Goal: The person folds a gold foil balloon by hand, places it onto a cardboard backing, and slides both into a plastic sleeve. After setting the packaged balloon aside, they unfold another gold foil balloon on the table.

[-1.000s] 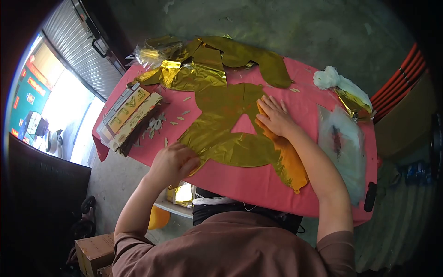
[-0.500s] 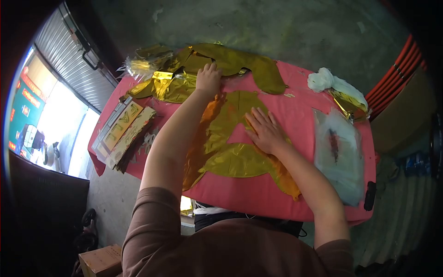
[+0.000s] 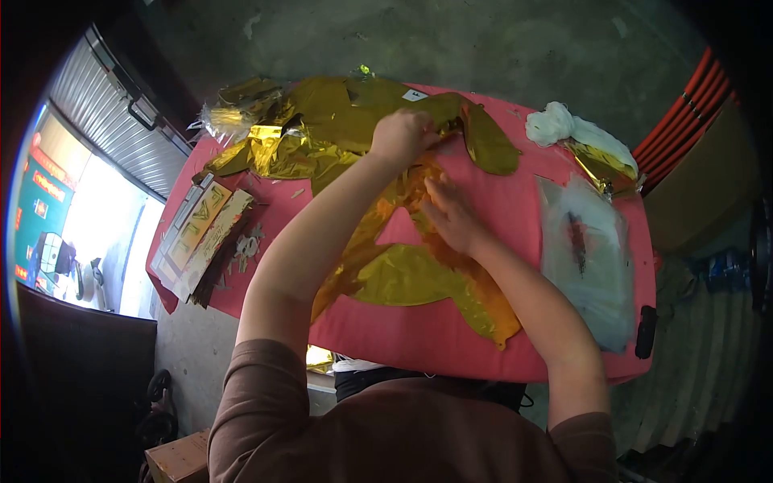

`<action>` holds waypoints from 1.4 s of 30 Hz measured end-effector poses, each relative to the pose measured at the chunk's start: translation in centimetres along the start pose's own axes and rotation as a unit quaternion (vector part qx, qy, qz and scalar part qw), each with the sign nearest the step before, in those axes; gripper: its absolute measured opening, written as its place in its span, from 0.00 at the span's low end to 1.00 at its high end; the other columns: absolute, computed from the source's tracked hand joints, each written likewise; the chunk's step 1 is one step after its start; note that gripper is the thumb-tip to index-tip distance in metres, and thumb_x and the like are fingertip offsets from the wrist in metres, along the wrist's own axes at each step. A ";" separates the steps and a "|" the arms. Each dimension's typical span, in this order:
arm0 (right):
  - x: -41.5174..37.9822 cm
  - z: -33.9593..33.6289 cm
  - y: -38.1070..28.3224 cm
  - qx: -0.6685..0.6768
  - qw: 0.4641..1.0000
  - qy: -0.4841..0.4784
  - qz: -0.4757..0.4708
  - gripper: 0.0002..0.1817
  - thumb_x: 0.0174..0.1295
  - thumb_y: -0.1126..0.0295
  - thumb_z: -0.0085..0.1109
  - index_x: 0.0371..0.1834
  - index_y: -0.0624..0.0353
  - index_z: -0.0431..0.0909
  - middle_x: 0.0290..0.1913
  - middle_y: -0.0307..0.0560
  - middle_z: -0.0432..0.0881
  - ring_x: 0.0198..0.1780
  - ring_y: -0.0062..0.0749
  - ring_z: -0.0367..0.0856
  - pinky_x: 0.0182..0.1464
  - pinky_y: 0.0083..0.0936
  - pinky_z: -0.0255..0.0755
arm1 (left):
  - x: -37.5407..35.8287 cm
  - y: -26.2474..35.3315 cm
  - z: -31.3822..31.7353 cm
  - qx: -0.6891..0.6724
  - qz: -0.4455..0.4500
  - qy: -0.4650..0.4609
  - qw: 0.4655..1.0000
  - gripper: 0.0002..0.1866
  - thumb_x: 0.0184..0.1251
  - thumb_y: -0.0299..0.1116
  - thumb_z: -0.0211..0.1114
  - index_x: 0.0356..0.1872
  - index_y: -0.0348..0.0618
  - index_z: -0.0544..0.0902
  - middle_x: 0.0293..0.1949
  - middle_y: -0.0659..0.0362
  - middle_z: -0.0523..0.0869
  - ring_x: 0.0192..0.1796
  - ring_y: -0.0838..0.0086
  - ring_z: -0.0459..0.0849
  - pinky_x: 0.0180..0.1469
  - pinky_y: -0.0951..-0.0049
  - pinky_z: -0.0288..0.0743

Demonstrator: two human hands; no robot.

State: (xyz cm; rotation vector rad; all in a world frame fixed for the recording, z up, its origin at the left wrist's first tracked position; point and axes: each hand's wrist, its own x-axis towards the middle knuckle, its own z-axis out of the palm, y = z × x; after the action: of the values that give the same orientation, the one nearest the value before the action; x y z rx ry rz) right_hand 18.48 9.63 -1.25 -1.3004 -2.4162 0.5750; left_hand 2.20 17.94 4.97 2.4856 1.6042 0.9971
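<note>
An A-shaped gold foil piece (image 3: 407,278) with orange areas lies on the pink-covered table, its upper part crumpled and lifted. My left hand (image 3: 403,140) is closed at its top end, on gold foil, with the fingertips partly hidden. Lower and to the right, my right hand (image 3: 455,216) rests against the foil's right side, thumb and fingers apart and slightly curved. Behind my left hand spreads a larger gold foil sheet (image 3: 322,109) with a small white label marked F (image 3: 415,95).
Lettered card pieces (image 3: 197,237) are stacked at the table's left. On the right lie a clear plastic packet (image 3: 584,262) and a white bundle (image 3: 555,125) beside gold foil. Red bars (image 3: 684,117) stand beyond the right edge. A cardboard box (image 3: 179,459) is on the floor.
My left hand has moved right and closed. My right hand has shifted slightly up and left, no longer flat. The A-shaped foil's top has crumpled, and the sheet behind has shifted, showing its label.
</note>
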 end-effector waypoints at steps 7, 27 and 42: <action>2.6 -3.4 -0.2 0.577 0.791 0.098 0.177 0.34 0.65 0.47 0.54 0.69 0.54 0.61 0.65 0.41 0.68 0.67 0.30 0.64 0.61 0.30 0.63 | -1.1 -0.1 2.0 -0.430 -0.134 -0.103 0.887 0.13 0.62 0.42 0.67 0.31 0.41 0.81 0.29 0.63 0.82 0.34 0.80 0.80 0.33 0.76 0.72; 5.3 -3.7 -0.3 0.603 0.772 0.176 0.101 0.11 0.61 0.71 0.59 0.44 0.66 0.77 0.39 0.42 0.82 0.37 0.24 0.80 0.41 0.22 0.74 | 1.4 -0.7 -10.0 -0.448 -0.228 0.208 0.839 0.17 0.66 0.39 0.64 0.48 0.38 0.77 0.33 0.59 0.83 0.27 0.77 0.80 0.30 0.76 0.75; 5.9 -13.2 12.8 0.775 0.467 0.389 0.173 0.11 0.70 0.72 0.43 0.49 0.62 0.73 0.41 0.49 0.81 0.39 0.37 0.83 0.44 0.36 0.83 | -8.2 -22.8 -35.1 0.136 0.066 0.286 0.946 0.38 0.49 0.30 0.74 0.64 0.39 0.68 0.52 0.49 0.79 0.54 0.61 0.81 0.55 0.67 0.77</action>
State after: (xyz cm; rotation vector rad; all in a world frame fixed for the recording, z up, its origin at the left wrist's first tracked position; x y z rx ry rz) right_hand 30.69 23.49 4.31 -0.6801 -0.2098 1.3322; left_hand -36.68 10.97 20.96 2.6649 1.8332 1.7592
